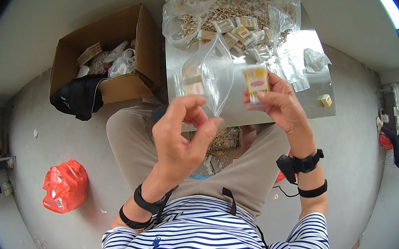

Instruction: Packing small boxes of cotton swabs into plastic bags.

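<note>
My right hand (285,105) grips a small clear pack of cotton swabs (257,81) with a yellow label, its thumb across the front. To its left, a clear plastic bag (220,73) gapes open toward the pack. Some similar labelled packs show blurred through the bag's far side. At the bag's lower corner my left hand (181,137) has its fingers curled and its thumb tip against the plastic; part of this hold is hidden. Behind both hands lie several more swab packs (243,35) in a heap on the shiny metal table (280,104).
Loose cotton swabs spill from a large clear bag (283,11) at the back. Thin empty bags (291,71) and a small yellow box (326,100) lie on the right. A cardboard box (147,45) with a black cloth stands left; a red bag (67,185) sits on the floor.
</note>
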